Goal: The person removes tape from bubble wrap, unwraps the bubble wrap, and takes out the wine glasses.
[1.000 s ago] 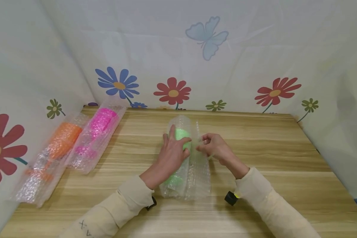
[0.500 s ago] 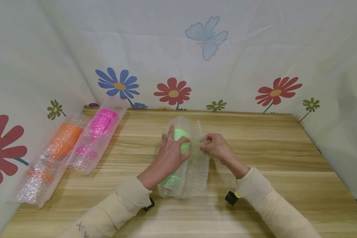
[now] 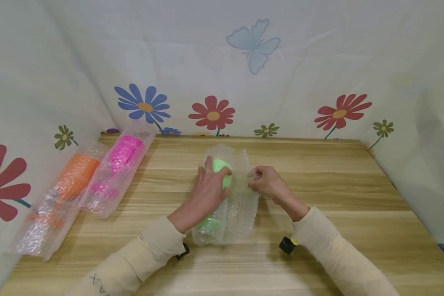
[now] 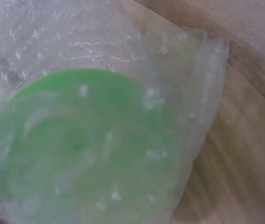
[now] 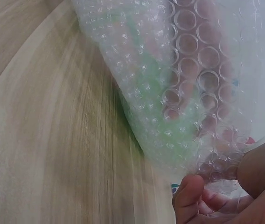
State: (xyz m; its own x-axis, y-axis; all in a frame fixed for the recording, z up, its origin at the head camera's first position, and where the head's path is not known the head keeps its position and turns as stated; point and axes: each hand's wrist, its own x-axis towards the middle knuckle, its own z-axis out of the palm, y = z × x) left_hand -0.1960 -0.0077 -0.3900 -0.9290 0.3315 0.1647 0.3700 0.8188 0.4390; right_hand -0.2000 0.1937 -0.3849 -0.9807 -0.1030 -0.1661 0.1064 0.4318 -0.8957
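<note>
A bright green goblet (image 3: 220, 164) lies in clear bubble wrap (image 3: 240, 213) at the middle of the table. Its round base (image 4: 76, 144) fills much of the left wrist view, seen through the film. My left hand (image 3: 205, 190) holds the bundle from above, fingers spread and bent over the cup part, thumb on the right side. On the right, my right hand (image 3: 271, 184) pinches the raised free edge of the wrap between thumb and fingertips. The right wrist view shows that pinch close up, the bubble sheet (image 5: 198, 60) standing between the two hands.
Two other wrapped goblets lie at the left of the wooden table (image 3: 318, 172), one orange (image 3: 75, 172) and one pink (image 3: 125, 154). A white flowered cloth (image 3: 170, 53) walls in the back and both sides.
The right hand has taken hold of the wrap's free edge, which now stands further from the goblet. The left hand and the bundle have shifted slightly left.
</note>
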